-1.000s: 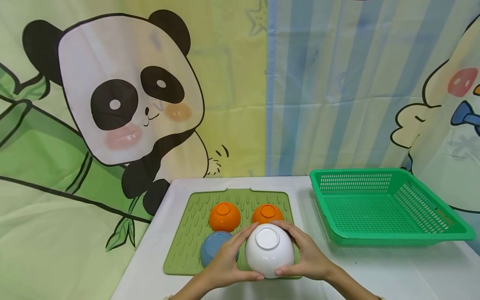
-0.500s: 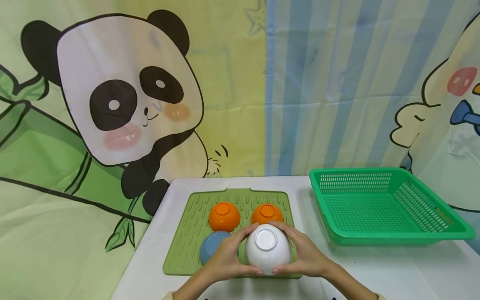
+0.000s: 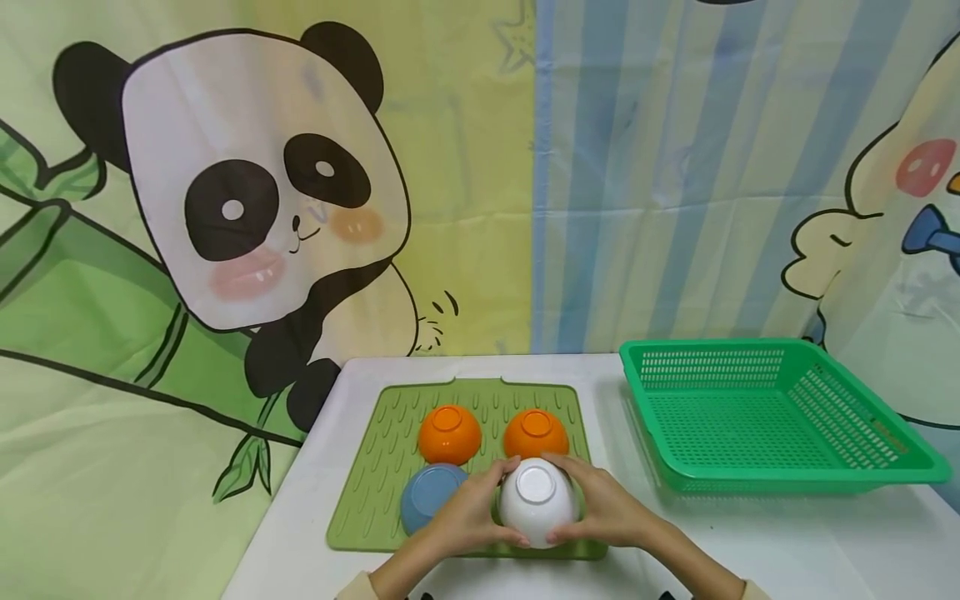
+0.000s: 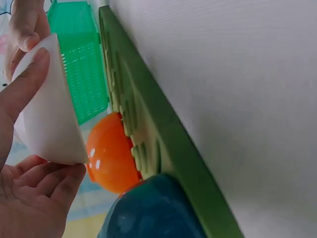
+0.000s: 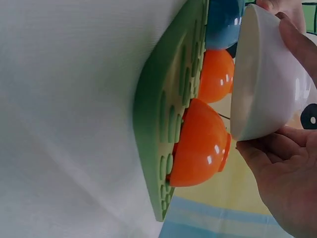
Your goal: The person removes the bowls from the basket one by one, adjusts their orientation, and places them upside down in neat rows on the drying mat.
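Note:
Both hands hold a white bowl (image 3: 537,502) upside down over the front right of a green ridged mat (image 3: 375,500). My left hand (image 3: 471,517) grips its left side, thumb in front and fingers behind. On the opposite side my right hand (image 3: 611,510) grips it the same way. Both wrist views show a gap between the rim of the white bowl (image 5: 247,74) and the mat (image 4: 143,94). A blue bowl (image 3: 431,496) lies upside down at the mat's front left. Behind stand two upturned orange bowls, one at the left (image 3: 449,435) and one at the right (image 3: 536,433).
To the right of the mat a green perforated basket (image 3: 750,479) stands on the white-covered table (image 3: 720,550). A curtain (image 3: 480,208) with cartoon animals hangs behind the table's back edge.
Both hands have lowered the white bowl toward the mat, and it looks smaller and farther from the head camera. The other bowls and the basket have stayed put.

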`<state>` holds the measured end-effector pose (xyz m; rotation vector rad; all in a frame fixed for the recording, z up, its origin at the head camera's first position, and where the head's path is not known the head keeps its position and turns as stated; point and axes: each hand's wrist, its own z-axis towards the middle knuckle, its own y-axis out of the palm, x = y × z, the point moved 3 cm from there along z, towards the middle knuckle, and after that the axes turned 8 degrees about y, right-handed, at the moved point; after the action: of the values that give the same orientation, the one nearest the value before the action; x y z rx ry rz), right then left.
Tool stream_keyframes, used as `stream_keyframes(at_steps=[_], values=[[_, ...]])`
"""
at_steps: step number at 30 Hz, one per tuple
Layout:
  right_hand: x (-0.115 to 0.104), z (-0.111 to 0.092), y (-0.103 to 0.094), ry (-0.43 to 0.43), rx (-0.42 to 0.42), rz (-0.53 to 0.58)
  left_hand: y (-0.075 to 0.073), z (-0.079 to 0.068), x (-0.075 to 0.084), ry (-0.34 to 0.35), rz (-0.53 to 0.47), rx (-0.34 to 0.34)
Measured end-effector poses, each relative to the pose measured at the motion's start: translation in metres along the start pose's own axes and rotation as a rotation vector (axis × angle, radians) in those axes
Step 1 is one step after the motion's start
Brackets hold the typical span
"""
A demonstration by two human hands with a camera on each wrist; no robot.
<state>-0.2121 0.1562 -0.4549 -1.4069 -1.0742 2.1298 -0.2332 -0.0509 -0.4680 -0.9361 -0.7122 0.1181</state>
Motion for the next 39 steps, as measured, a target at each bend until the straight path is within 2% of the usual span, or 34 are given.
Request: stream_keyframes(at_steps=[6,12,16,29,39], values=[[0.010,0.002,0.006,0.012,-0.082,0.007,0.013,0.001,-0.005,-0.052,-0.031,-0.065],[0.015,0.001,0.010,0.035,-0.117,-0.003,0.022,0.001,-0.008,-0.014,-0.045,-0.077],[0.017,0.001,0.011,0.054,-0.134,0.008,0.026,0.001,-0.010,-0.019,-0.041,-0.076],[0.027,-0.001,0.015,0.057,-0.154,-0.004,0.029,0.003,-0.007,-0.029,-0.034,-0.102],[0.024,-0.001,0.016,0.051,-0.175,-0.001,0.028,0.001,-0.007,-0.043,-0.013,-0.115]])
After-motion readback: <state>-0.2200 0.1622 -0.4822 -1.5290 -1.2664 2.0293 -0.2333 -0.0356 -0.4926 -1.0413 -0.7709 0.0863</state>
